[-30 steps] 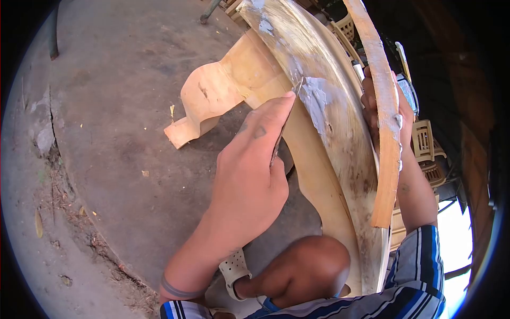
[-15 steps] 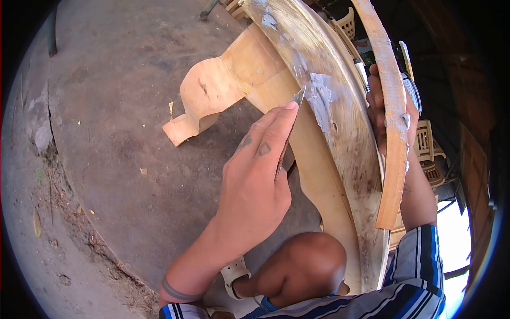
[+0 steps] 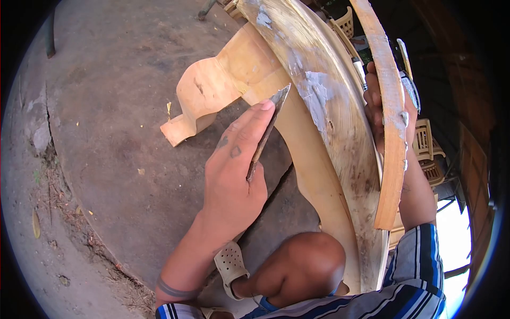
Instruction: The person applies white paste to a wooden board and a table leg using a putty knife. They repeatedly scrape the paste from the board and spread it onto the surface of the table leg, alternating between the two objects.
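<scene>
My left hand (image 3: pixel 236 154) grips a thin putty knife (image 3: pixel 265 133), whose grey-smeared blade tip points up, just left of a long curved wooden piece (image 3: pixel 345 133). Grey filler (image 3: pixel 317 95) is smeared across that piece. Partly hidden behind a curved wooden strip (image 3: pixel 393 122) with filler along its edge, my right hand (image 3: pixel 375 103) has its fingers bent. What it grips is hidden. Close beside it is a round-rimmed container (image 3: pixel 409 87), partly covered by the strip.
A wavy, pale wooden part (image 3: pixel 204 87) stretches left from the long piece over the dirty grey floor (image 3: pixel 122 133). My bent knee (image 3: pixel 313 260) and a clog (image 3: pixel 231 266) are low in view. Beige plastic chairs (image 3: pixel 423 141) stand at the right.
My left hand and the putty knife have moved left, away from the filler patch on the wooden piece. The right hand is almost unmoved.
</scene>
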The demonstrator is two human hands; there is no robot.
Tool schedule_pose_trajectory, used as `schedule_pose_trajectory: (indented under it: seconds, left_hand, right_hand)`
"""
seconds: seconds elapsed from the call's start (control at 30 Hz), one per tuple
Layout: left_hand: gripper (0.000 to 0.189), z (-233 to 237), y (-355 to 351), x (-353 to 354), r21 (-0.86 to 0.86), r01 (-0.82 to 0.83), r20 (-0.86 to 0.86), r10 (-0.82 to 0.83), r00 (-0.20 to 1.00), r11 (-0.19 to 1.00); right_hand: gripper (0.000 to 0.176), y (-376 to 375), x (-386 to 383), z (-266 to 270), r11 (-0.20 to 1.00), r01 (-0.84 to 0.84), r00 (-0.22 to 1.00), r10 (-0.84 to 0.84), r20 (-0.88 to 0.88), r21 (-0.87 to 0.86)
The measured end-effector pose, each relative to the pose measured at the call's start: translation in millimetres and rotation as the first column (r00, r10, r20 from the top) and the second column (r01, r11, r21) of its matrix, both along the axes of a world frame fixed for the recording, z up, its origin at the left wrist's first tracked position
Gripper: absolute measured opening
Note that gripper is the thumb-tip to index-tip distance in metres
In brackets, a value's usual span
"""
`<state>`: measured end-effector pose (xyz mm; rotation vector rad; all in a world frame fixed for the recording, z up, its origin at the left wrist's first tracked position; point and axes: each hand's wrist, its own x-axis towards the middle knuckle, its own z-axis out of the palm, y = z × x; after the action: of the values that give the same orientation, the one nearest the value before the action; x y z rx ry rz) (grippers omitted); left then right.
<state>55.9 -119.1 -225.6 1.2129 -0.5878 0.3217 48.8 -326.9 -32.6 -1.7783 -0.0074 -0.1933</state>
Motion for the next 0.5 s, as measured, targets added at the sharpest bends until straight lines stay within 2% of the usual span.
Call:
schedule_pose_trajectory:
  seconds: [0.03,0.13,0.17,0.23,0.33,0.37,0.47,0.5]
  left_hand:
    - [0.066,-3,2,3,0.024,-0.027,0.044,0.026,0.999,0.999]
    - [0.057,3,12,-8,0.0,0.131,-0.16,-0.129,0.979,0.991]
    - [0.053,8,15,-13,-0.12,0.211,-0.271,-0.236,0.933,0.97]
    - [0.045,20,18,-20,-0.374,0.312,-0.436,-0.463,0.772,0.873]
    - [0.038,34,31,-17,-0.704,0.229,-0.522,-0.708,0.476,0.673]
    - [0.033,41,29,-17,-0.735,0.062,-0.596,-0.687,0.415,0.675]
    - [0.028,45,43,-1,-0.796,0.125,-0.573,-0.803,0.164,0.593]
    - [0.022,50,45,0,-0.759,0.109,-0.632,-0.766,0.116,0.642]
  right_hand:
    - [0.038,-2,0,1,1.0,-0.03,0.999,0.03,-0.015,0.003]
    - [0.039,-3,1,3,0.996,-0.085,0.995,0.087,-0.053,0.038]
    - [0.039,-2,1,3,0.995,-0.088,0.994,0.091,-0.058,0.054]
    - [0.04,5,1,1,0.995,-0.059,0.997,0.062,-0.049,0.078]
    - [0.042,5,0,-1,0.997,-0.022,0.998,0.026,-0.056,0.075]
    - [0.044,3,0,-1,0.998,-0.013,0.998,0.018,-0.067,0.068]
    - [0.046,6,-2,-2,0.999,0.028,0.996,-0.026,-0.082,0.031]
    - [0.046,7,-3,-3,0.999,0.036,0.995,-0.035,-0.088,0.009]
